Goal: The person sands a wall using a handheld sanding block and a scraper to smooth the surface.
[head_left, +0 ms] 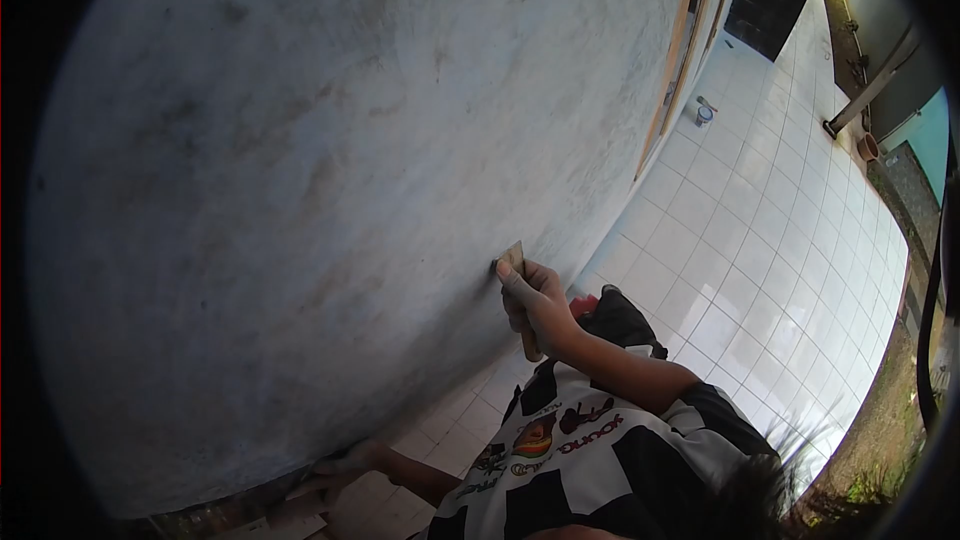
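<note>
My right hand (535, 302) is closed around a putty knife (512, 258), its thumb pressed on the blade. The handle sticks out below the fist. The blade is at the surface of a pale, smudged wall (300, 210). Low at the lower left, my left hand (345, 470) is in shadow near the wall's bottom edge. Its fingers seem bent around something pale and flat, too dim to name.
A white tiled floor (720, 230) runs along the wall. A small can (704, 115) stands on it beside a wooden door frame (664, 90). Farther right are a post (870, 90) and a plant pot (868, 147) beyond the tile edge.
</note>
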### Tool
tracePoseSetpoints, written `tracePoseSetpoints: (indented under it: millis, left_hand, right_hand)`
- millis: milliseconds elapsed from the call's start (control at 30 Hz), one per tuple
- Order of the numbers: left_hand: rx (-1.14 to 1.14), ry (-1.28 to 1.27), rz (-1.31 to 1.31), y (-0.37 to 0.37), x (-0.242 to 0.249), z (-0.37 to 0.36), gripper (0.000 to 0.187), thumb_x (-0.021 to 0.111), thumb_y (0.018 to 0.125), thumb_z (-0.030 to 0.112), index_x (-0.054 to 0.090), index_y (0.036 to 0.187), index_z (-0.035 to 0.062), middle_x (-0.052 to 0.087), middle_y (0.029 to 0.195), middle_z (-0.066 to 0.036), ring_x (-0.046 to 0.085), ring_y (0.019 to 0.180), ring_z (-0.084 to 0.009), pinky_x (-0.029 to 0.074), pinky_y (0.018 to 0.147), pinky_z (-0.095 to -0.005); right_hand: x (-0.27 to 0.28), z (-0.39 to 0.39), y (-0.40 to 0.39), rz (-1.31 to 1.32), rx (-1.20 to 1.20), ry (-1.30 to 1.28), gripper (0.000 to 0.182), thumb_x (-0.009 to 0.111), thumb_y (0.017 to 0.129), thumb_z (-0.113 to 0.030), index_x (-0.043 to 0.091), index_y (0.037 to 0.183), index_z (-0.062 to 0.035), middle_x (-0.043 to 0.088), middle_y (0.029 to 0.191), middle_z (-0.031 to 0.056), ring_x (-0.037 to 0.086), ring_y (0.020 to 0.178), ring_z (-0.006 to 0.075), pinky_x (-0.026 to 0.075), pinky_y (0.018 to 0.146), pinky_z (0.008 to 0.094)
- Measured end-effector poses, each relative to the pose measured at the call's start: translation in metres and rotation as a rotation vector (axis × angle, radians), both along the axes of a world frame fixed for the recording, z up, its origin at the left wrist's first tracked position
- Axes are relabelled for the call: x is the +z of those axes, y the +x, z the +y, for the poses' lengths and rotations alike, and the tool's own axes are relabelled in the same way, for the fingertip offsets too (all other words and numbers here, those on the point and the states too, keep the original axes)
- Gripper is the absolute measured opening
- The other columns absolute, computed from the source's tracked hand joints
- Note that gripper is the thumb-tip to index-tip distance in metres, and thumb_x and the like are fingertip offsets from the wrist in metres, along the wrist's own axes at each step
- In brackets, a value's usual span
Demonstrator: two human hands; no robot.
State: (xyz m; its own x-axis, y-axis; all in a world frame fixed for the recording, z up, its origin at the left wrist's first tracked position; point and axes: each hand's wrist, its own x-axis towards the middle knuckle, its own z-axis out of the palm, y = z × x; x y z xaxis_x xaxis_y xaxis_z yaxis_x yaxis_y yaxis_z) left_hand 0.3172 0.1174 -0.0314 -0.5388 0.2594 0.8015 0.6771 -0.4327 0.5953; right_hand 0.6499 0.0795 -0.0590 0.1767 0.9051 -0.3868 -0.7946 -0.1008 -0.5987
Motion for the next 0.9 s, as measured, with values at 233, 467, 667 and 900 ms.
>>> tracePoseSetpoints:
  millis: [233, 467, 667, 900]
  left_hand:
    - [0.003, 0.0, -0.036, 0.001, 0.005, -0.005, 0.076, 0.035, 0.099, 0.049, 0.003, 0.158, 0.0125, -0.003, 0.152, -0.022, 0.021, 0.141, -0.0324, 0.044, 0.106, -0.0427]
    - [0.235, 0.031, 0.013, 0.016, 0.013, -0.004, 0.074, 0.035, 0.101, 0.044, 0.009, 0.155, 0.0007, 0.02, 0.148, -0.027, 0.034, 0.134, -0.0314, 0.043, 0.103, -0.0397]
    - [0.118, 0.0, -0.138, 0.022, 0.014, -0.002, 0.075, 0.035, 0.098, 0.052, 0.006, 0.158, 0.017, 0.007, 0.138, -0.018, 0.013, 0.141, -0.0324, 0.045, 0.106, -0.0448]
    - [0.033, 0.011, -0.151, 0.012, 0.0, 0.006, 0.075, 0.034, 0.098, 0.053, 0.007, 0.158, 0.017, 0.005, 0.139, -0.02, 0.012, 0.141, -0.0339, 0.043, 0.107, -0.0451]
  right_hand:
    - [-0.015, 0.001, -0.008, -0.385, -0.155, 0.102, 0.036, 0.071, 0.091, -0.037, 0.059, 0.091, -0.0031, 0.051, 0.067, -0.0043, 0.043, 0.054, 0.0034, 0.036, 0.049, 0.0218]
    - [-0.024, 0.006, 0.048, -0.965, -0.267, 0.232, 0.03, 0.071, 0.092, -0.024, 0.058, 0.089, 0.0032, 0.058, 0.064, 0.0068, 0.046, 0.057, 0.0062, 0.039, 0.052, 0.025]
    - [-0.023, 0.012, 0.044, -1.222, -0.276, 0.312, 0.031, 0.071, 0.091, -0.021, 0.051, 0.096, 0.0027, 0.066, 0.073, 0.0136, 0.063, 0.058, 0.0198, 0.047, 0.054, 0.029]
    - [-0.051, 0.024, 0.023, -1.126, -0.478, 0.328, 0.03, 0.072, 0.089, -0.016, 0.052, 0.098, 0.0037, 0.069, 0.078, 0.0146, 0.07, 0.066, 0.0229, 0.05, 0.059, 0.0283]
